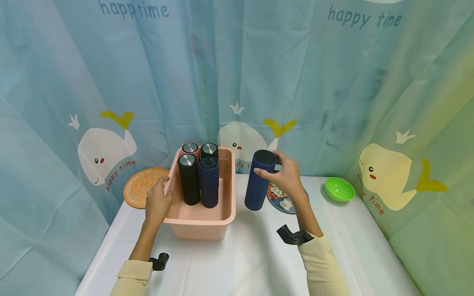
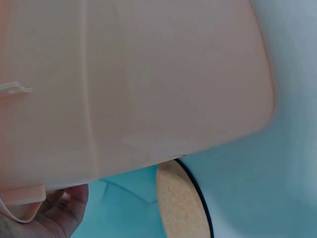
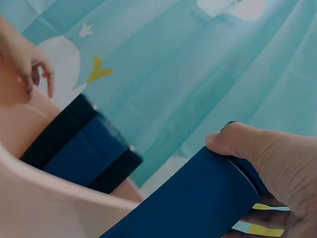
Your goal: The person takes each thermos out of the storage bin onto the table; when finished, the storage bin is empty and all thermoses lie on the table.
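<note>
My right hand (image 1: pixel 286 174) grips a navy blue thermos flask (image 1: pixel 256 187) near its top, slightly tilted, just right of a pink plastic bin (image 1: pixel 201 230). In the right wrist view the thumb lies across the flask's upper end. Whether its base touches the table cannot be told. My left hand (image 1: pixel 158 201) holds the bin's left rim. Inside the bin several flasks stand upright: a black one (image 1: pixel 189 181) and a navy one (image 1: pixel 209 185) in front, a pink one (image 1: pixel 190 148) and another dark one (image 1: pixel 210 149) behind, partly hidden.
An orange-patterned round mat (image 1: pixel 138 189) lies left of the bin on the white table (image 1: pixel 222 271). Behind my right hand is a blue patterned round mat (image 1: pixel 283 203), partly covered. A green bowl (image 1: pixel 339 190) stands farther right. A blue curtain (image 1: pixel 259 74) hangs behind.
</note>
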Demonstrator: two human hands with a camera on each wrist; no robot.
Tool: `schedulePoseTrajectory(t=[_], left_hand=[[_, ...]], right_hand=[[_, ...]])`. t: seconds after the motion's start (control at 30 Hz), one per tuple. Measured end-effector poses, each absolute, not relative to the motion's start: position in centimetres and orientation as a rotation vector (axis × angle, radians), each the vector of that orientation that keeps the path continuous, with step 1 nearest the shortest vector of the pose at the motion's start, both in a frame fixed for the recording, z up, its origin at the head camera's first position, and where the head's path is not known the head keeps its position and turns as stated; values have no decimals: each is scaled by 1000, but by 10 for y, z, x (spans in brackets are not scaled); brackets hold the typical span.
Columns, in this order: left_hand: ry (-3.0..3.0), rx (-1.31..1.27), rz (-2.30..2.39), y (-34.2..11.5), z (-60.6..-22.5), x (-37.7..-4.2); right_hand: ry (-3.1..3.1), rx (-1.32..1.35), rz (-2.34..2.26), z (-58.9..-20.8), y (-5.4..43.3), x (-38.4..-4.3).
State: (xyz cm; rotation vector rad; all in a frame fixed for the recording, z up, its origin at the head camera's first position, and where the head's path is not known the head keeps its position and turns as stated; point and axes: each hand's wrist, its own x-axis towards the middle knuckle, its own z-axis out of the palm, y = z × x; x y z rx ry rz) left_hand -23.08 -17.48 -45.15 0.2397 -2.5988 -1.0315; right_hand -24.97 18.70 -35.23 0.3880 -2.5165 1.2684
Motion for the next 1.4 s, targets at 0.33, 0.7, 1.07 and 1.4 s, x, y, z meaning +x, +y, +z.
schedulePoseTrajectory(t=[0.33, 0.7, 1.07, 1.4], left_hand=[[-2614, 245, -1037, -175, -451, -229], [-2601, 252, -1024, -174, -452, -230], [-2587, 244, -1010, -173, -451, -228], [-2602, 243, -1017, -173, -451, -228]], right_hand=[[-2603, 303, 1268, -390, 191, -253], [-2690, 194, 1256, -415, 184, -256], [-2657, 248, 1269, -424, 174, -258], [-2681, 236, 1279, -425, 172, -259]])
